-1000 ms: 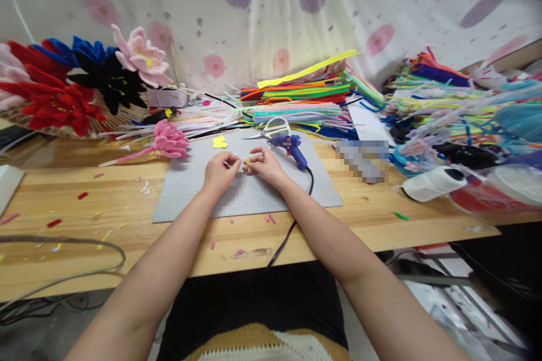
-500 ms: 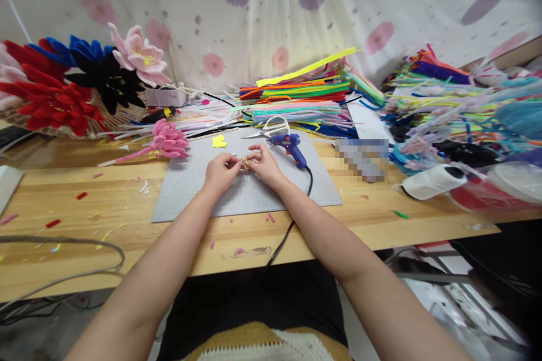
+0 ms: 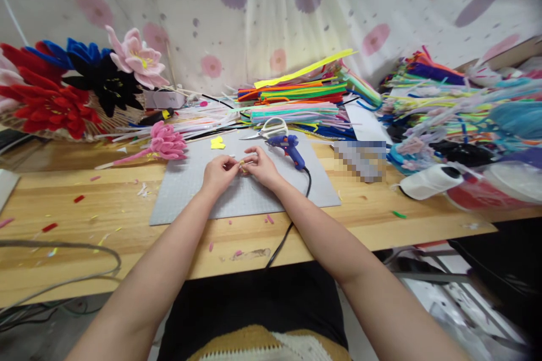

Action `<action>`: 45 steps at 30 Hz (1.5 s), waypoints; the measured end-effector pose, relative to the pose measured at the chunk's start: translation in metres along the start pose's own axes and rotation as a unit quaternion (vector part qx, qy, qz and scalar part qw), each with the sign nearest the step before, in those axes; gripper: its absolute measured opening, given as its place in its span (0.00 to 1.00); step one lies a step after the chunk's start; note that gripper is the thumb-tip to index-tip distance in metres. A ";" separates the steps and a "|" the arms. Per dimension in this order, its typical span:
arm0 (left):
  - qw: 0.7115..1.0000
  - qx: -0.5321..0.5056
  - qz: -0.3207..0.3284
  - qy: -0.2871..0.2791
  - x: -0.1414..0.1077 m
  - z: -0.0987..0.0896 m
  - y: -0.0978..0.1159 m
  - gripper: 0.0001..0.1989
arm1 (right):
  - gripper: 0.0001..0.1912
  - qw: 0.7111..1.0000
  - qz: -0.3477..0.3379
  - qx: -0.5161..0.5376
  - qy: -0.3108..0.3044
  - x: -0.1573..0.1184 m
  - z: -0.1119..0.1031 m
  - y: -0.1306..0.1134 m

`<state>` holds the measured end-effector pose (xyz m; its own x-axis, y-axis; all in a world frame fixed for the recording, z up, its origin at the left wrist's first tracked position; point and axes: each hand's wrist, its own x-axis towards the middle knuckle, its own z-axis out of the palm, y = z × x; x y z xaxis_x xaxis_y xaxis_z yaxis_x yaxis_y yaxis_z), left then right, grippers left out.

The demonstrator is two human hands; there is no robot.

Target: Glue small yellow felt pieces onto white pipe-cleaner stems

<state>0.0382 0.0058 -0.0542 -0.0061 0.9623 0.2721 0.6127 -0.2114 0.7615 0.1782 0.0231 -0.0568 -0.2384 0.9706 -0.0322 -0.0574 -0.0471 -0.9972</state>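
Note:
Over the grey cutting mat [image 3: 186, 197], my left hand [image 3: 221, 174] and my right hand [image 3: 261, 167] meet fingertip to fingertip. Between them is a small yellowish piece [image 3: 243, 164], pinched by both; its exact kind is too small to make out. Behind my right hand lie a blue hot glue gun [image 3: 288, 149], its black cord running down to the right, and white-handled scissors [image 3: 271, 128]. Bright yellow scraps [image 3: 217, 142] rest on the mat beyond my left hand. A pink pipe-cleaner flower [image 3: 167, 142] lies by the mat's left corner.
Bundles of coloured pipe cleaners [image 3: 305, 93] line the back, with more heaped [image 3: 427, 79] at the right. Finished fuzzy flowers [image 3: 59, 104] fill the left rear. A white thread spool [image 3: 429, 181] lies at right. A grey cable [image 3: 84, 242] loops at front left.
Both hands stay together at nearly the same spot, with slight finger movement around the small yellowish piece. The whole view has shifted a little.

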 end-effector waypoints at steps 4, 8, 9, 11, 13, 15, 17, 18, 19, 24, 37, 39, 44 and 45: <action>1.000 0.000 -0.009 0.001 0.000 0.001 0.000 0.07 | 0.19 1.000 -0.006 0.001 -0.004 0.001 0.000 0.002; 1.000 0.002 -0.013 0.005 0.000 0.001 0.000 0.06 | 0.19 1.000 -0.005 0.000 -0.006 0.001 0.000 0.002; 1.000 0.002 -0.013 0.005 0.000 0.001 0.000 0.06 | 0.19 1.000 -0.005 0.000 -0.006 0.000 0.001 0.001; 1.000 -0.002 -0.013 0.003 0.000 0.001 0.000 0.06 | 0.19 1.000 -0.004 -0.001 -0.006 -0.001 0.001 0.000; 1.000 -0.005 -0.013 0.001 0.000 0.001 0.000 0.06 | 0.19 1.000 -0.002 -0.005 -0.005 -0.001 0.001 -0.001; 1.000 -0.005 -0.011 0.003 0.000 0.001 0.000 0.07 | 0.19 1.000 0.000 -0.007 -0.006 -0.001 0.001 -0.001; 1.000 -0.006 -0.010 0.004 0.000 0.001 0.001 0.07 | 0.19 1.000 0.003 -0.009 -0.006 -0.002 0.001 -0.002; 1.000 -0.008 -0.011 0.004 0.000 0.001 0.001 0.07 | 0.19 1.000 0.003 -0.009 -0.005 -0.002 0.000 -0.002; 1.000 -0.011 -0.013 0.004 0.000 0.000 0.001 0.07 | 0.19 1.000 0.003 -0.009 -0.003 -0.002 0.000 -0.002; 0.998 -0.064 -0.025 0.012 0.003 0.000 -0.002 0.09 | 0.21 1.000 -0.011 -0.009 -0.009 -0.003 -0.002 -0.003; 0.970 -0.168 -0.154 -0.084 0.013 -0.004 -0.005 0.18 | 0.25 0.969 -0.174 -0.109 -0.138 -0.003 -0.009 -0.004; 0.963 -0.197 -0.167 -0.079 0.011 -0.004 -0.002 0.17 | 0.26 0.965 -0.178 -0.131 -0.139 -0.003 -0.008 -0.005; 0.950 -0.244 -0.184 -0.066 0.008 -0.007 0.005 0.12 | 0.27 0.959 -0.185 -0.163 -0.136 -0.006 -0.007 -0.006; 0.950 -0.245 -0.183 -0.065 0.007 -0.007 0.006 0.11 | 0.27 0.959 -0.186 -0.166 -0.135 -0.006 -0.007 -0.006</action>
<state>0.0363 0.0102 -0.0436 -0.0301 0.9931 -0.1135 0.1461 0.1167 0.9824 0.1865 0.0188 -0.0508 -0.5062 0.8068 0.3046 0.1144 0.4129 -0.9036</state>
